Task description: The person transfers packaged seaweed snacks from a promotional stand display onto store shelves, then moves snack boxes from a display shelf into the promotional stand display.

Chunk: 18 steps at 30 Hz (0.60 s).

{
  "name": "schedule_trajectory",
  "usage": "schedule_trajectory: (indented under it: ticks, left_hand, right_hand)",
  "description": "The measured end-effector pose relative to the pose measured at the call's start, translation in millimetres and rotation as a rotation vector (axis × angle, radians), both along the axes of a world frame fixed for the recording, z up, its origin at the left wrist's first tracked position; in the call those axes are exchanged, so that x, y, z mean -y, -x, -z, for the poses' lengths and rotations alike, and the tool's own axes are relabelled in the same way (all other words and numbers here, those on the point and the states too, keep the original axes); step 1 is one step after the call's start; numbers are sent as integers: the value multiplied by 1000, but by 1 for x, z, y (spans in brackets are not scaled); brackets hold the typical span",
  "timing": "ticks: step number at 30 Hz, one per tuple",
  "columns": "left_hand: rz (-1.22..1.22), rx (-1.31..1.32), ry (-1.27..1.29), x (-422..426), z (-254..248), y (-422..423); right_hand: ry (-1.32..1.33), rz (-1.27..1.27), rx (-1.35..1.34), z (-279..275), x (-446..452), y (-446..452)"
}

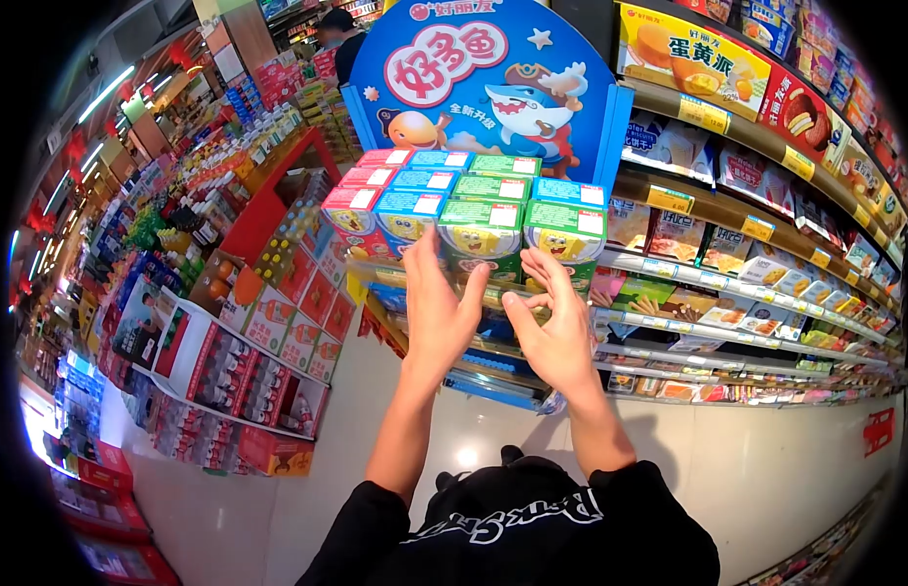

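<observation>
Rows of small boxes fill the top of a display stand: red boxes on the left, a blue box beside them, then green boxes and another green box on the right. My left hand is upright with fingers apart, its fingertips at the front of the blue box. My right hand has its fingers spread just before the front of the right green box. Neither hand holds a box. Whether the fingertips touch the boxes I cannot tell.
A blue cartoon sign rises behind the boxes. Stocked snack shelves run along the right. On the left stand drink and carton displays. Pale floor tiles lie below, and a person is partly visible at the top.
</observation>
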<state>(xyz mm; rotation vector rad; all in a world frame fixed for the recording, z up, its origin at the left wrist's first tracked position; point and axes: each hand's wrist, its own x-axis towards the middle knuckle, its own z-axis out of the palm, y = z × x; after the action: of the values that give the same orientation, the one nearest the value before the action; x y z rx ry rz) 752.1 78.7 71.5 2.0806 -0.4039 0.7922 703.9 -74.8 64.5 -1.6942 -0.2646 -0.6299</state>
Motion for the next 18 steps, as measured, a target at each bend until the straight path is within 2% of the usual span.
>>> schedule_trajectory:
  ticks: [2,7,18]
  left_hand:
    - [35,-59,32,0,0,-2]
    - [70,4,69,0,7,-3]
    - [56,147,257,20,-14,19]
  right_hand:
    - [29,38,17,-1,-8,-2]
    - [56,107,59,1,-14,-5]
    - [-81,33,298,-6,-4,2]
